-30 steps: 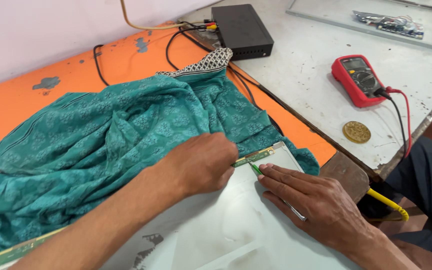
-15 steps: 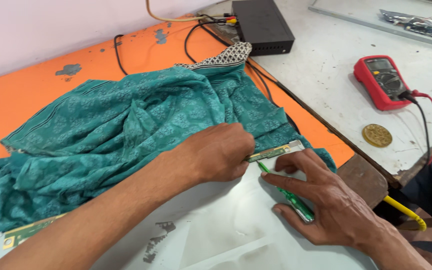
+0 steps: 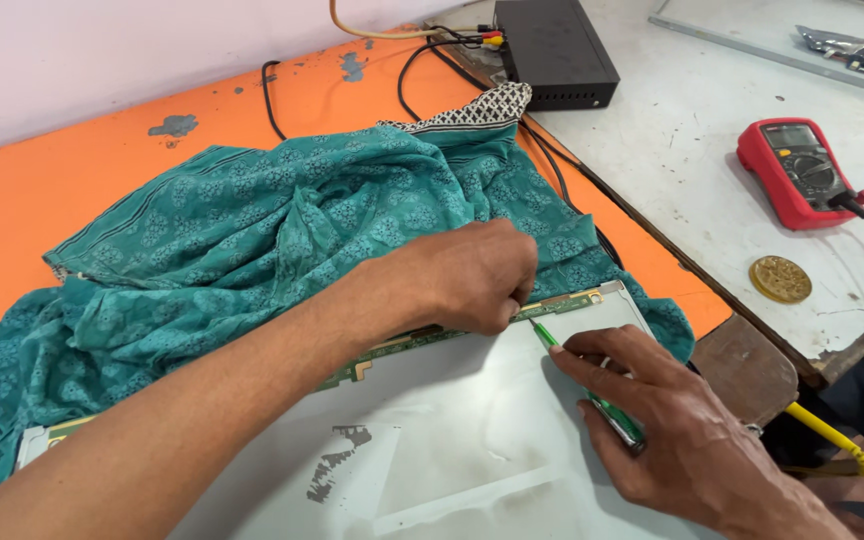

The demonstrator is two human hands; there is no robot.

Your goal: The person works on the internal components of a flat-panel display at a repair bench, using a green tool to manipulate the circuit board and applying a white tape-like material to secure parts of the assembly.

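A flat grey panel (image 3: pixel 472 440) is seen lying on the orange tabletop (image 3: pixel 72 190), filling the 6 o'clock part of the view, with a narrow green circuit strip (image 3: pixel 562 305) running along its upper edge. The left hand (image 3: pixel 472 275) is laid over that edge near the centre, its grip pressed together on the strip, fingers curled down onto it. The right hand (image 3: pixel 672 440) is placed at 4 o'clock on the panel's face, its grip pinched around a green-handled tool (image 3: pixel 592 390); the thin tip of the tool is pointed toward 11 o'clock and is met by the strip just below the left hand's fingers.

A teal patterned cloth (image 3: pixel 282 240) is spread over the tabletop from 9 o'clock to 1 o'clock and is tucked under the panel's far edge. A black box (image 3: pixel 557 50) with cables is set at 12 o'clock. On the adjoining white tabletop (image 3: pixel 692 130), a red multimeter (image 3: pixel 797 172) is seen at 2 o'clock, with its red and black leads trailing toward 3 o'clock, and a round brass-coloured disc (image 3: pixel 780 279) is placed just below it. A yellow cable (image 3: pixel 832 440) is visible at 4 o'clock, off the tabletop's edge.
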